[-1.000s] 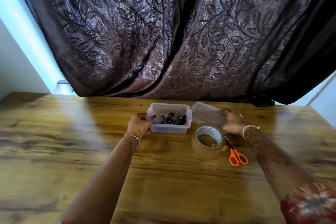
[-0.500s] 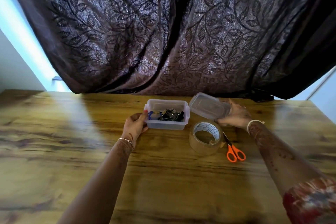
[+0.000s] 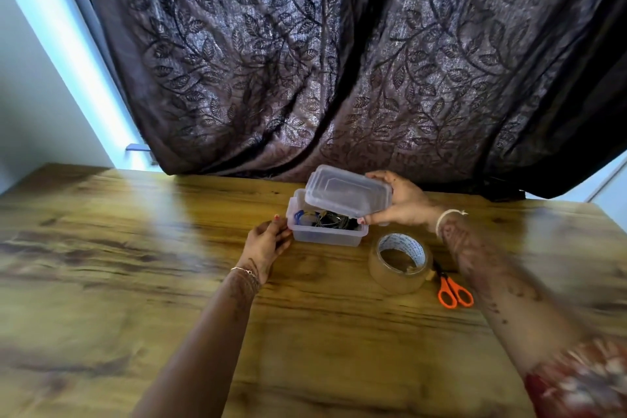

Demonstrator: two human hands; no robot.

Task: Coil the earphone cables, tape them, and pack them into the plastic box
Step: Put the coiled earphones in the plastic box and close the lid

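Dark curtain fills the upper frame, hanging close behind the wooden tabletop, which offers wide room toward the lower left. At centre, near the far edge, sits the box. The left hand grips its left end, and the right hand pinches the lid, tilted above it. Closing seems in hand: level the lid, then press. Tape and scissors lie to the right, and the cables are inside the box.

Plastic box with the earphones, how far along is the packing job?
Nearly done. The coiled earphone cables lie inside the plastic box; tape on them is too small to see. In hand: the right hand holds the lid tilted over the box while the left hand holds its left end. Left: press the lid shut.
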